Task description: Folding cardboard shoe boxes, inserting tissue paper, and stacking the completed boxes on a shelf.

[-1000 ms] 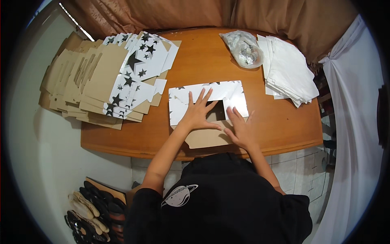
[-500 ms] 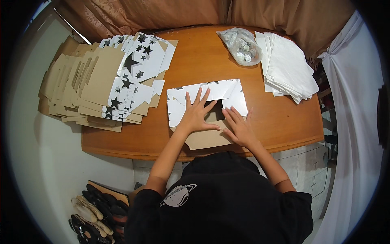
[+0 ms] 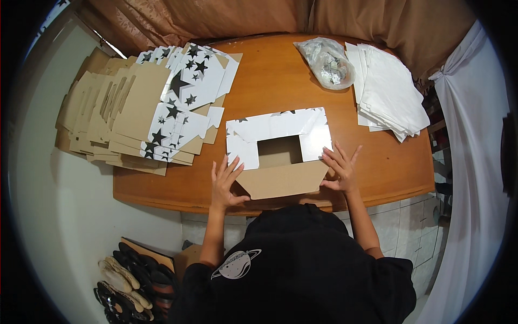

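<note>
A partly folded cardboard box, white on the outside and brown inside, lies on the wooden table in front of me. Its brown near flap points toward me. My left hand rests with spread fingers at the flap's left corner, fingertips touching the white side panel. My right hand touches the flap's right corner beside the white right panel, fingers spread. Neither hand grips anything.
A spread pile of flat cardboard blanks, some white with black stars, covers the table's left. A clear plastic bag and a stack of white sheets lie at the back right. Shoes sit on the floor lower left.
Both hands have moved off the middle of the box and outward to the near flap's two corners. The brown opening in the box's middle now shows.
</note>
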A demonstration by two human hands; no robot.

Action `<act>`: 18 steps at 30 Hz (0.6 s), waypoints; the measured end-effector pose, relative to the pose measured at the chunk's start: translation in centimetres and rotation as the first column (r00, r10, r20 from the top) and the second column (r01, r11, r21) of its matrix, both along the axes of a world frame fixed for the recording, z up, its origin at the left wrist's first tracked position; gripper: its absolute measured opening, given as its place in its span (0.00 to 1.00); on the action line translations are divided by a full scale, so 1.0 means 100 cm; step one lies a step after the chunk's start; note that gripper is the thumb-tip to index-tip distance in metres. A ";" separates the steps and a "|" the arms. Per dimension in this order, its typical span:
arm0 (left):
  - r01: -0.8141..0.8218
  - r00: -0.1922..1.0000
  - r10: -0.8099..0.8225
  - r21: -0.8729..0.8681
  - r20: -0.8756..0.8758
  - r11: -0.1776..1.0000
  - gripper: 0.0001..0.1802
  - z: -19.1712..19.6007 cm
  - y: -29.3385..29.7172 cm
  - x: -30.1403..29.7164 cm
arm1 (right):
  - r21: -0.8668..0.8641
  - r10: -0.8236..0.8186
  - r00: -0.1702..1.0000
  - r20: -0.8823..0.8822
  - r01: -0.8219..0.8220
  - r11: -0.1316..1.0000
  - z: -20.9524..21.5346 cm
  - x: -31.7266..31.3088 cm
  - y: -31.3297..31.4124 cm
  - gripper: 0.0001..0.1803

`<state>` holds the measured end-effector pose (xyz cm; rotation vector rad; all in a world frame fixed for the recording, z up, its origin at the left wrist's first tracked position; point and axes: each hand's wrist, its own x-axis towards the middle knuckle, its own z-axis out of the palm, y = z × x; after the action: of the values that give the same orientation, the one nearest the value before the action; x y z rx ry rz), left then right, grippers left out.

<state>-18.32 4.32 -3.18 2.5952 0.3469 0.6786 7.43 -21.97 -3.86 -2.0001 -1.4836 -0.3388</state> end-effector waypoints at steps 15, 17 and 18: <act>-0.156 0.975 0.179 -0.162 0.132 0.974 0.18 -0.002 -0.010 0.024 | 0.191 -0.046 0.985 -0.167 0.078 0.978 -0.006 -0.004 0.026 0.18; -0.354 0.884 0.426 -0.321 0.193 0.879 0.13 -0.004 -0.020 0.037 | 0.218 -0.169 0.934 -0.314 0.244 0.945 -0.008 -0.009 0.035 0.21; -0.353 0.884 0.426 -0.321 0.192 0.879 0.13 -0.001 -0.023 0.043 | 0.217 -0.170 0.934 -0.314 0.245 0.945 -0.006 -0.012 0.041 0.21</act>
<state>-14.02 2.03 -3.30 2.1505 0.8372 1.0143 6.24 -17.91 -4.46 -1.9070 -0.9944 -0.2900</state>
